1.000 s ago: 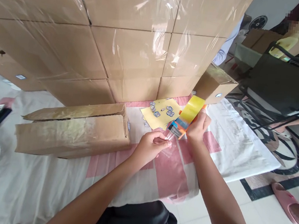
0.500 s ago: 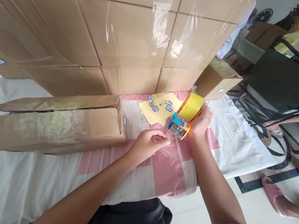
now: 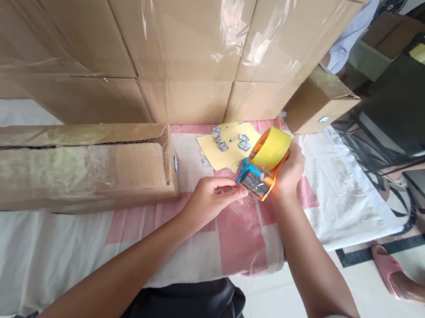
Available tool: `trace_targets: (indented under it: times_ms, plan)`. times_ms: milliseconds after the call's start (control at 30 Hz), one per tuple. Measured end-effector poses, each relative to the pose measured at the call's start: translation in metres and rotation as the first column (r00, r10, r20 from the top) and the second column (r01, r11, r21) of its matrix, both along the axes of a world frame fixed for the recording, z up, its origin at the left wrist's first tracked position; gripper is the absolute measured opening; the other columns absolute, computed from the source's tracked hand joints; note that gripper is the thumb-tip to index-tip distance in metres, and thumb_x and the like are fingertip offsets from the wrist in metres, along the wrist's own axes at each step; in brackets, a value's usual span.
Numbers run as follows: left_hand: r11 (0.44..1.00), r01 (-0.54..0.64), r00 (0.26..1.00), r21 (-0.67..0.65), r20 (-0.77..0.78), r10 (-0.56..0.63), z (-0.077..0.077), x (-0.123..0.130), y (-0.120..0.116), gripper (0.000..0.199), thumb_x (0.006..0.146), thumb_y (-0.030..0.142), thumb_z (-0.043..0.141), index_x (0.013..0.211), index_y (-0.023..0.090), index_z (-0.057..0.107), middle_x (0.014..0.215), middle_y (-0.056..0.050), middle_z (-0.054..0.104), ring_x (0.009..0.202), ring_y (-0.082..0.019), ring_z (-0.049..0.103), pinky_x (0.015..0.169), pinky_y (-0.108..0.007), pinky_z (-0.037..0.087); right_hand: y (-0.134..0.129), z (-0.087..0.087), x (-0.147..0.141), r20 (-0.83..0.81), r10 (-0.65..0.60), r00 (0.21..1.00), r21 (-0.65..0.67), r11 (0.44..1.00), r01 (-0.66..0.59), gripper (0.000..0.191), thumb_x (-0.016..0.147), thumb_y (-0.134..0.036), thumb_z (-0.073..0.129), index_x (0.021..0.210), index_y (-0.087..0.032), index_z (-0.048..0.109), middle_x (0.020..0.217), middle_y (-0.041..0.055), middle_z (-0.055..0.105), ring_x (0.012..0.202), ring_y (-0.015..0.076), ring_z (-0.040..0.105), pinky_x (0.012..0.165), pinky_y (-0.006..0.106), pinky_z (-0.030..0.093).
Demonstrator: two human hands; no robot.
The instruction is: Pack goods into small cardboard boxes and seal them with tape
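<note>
My right hand (image 3: 290, 171) grips an orange and blue tape dispenser (image 3: 258, 180) loaded with a roll of yellowish packing tape (image 3: 273, 148). At the dispenser's front edge, my left hand (image 3: 218, 196) is closed in a pinch, thumb against forefinger, apparently on the clear end of the tape. The tape end itself is hard to make out. Behind the dispenser lie yellow sheets with printed stickers (image 3: 229, 144) on the cloth. To the left of my hands rests a long cardboard box (image 3: 79, 173), its top seam partly gaping and covered with tape.
A wall of stacked cardboard boxes (image 3: 197, 33) under clear wrap rises at the back. One smaller box (image 3: 317, 107) stands at its right end. A pink and white cloth (image 3: 241, 240) covers the table. A dark chair (image 3: 405, 105) and a person's pink slipper (image 3: 387, 270) are on the right.
My left hand has come up against the dispenser's front edge, closing the small gap. The dispenser has turned slightly in my right hand. The camera view has shifted a little.
</note>
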State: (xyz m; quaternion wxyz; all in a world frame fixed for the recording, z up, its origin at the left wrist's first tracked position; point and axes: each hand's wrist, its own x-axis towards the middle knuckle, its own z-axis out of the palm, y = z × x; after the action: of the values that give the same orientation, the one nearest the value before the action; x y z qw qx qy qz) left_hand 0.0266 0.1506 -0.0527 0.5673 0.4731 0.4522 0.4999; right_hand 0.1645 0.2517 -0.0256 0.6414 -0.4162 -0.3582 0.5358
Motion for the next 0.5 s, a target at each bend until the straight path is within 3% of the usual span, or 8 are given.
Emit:
trace_targets:
  times_ms: [133,300,500]
  plan:
    - [1.0,-0.012,1.0,0.02,-0.005,0.012,-0.0012,-0.0005,-0.001,0.024,0.081,0.043,0.078,0.078,0.019,0.078,0.074,-0.001,0.074,0.068,-0.014,0.061,0.061,-0.024,0.043,-0.0016,-0.0012,0.0006,0.021,0.029,0.999,-0.03,0.999,-0.029,0.034,0.089,-0.049,0.052,0.078,-0.019,0.064,0.065,0.0029,0.069,0.057,0.0216,0.069,0.052,0.033,0.059]
    - [0.998,-0.052,0.998,0.031,-0.035,0.053,0.0019,0.0027,-0.0049,0.027,0.083,0.046,0.075,0.073,0.021,0.077,0.064,0.0,0.067,0.056,-0.011,0.048,0.052,-0.025,0.032,0.0005,-0.0044,-0.0006,0.02,-0.019,1.0,-0.049,0.999,0.02,0.027,0.087,-0.04,0.055,0.069,-0.021,0.059,0.058,-0.0018,0.06,0.049,0.0143,0.06,0.046,0.025,0.052]
    - [0.994,-0.098,0.993,0.052,-0.059,0.101,0.0041,0.0035,-0.0066,0.028,0.084,0.047,0.074,0.074,0.021,0.077,0.065,-0.001,0.068,0.054,-0.011,0.046,0.051,-0.026,0.032,0.001,-0.0053,-0.0061,-0.003,-0.039,0.999,-0.121,0.992,0.038,0.024,0.085,-0.03,0.054,0.062,-0.022,0.052,0.049,-0.0055,0.045,0.042,0.0106,0.046,0.039,0.022,0.044]
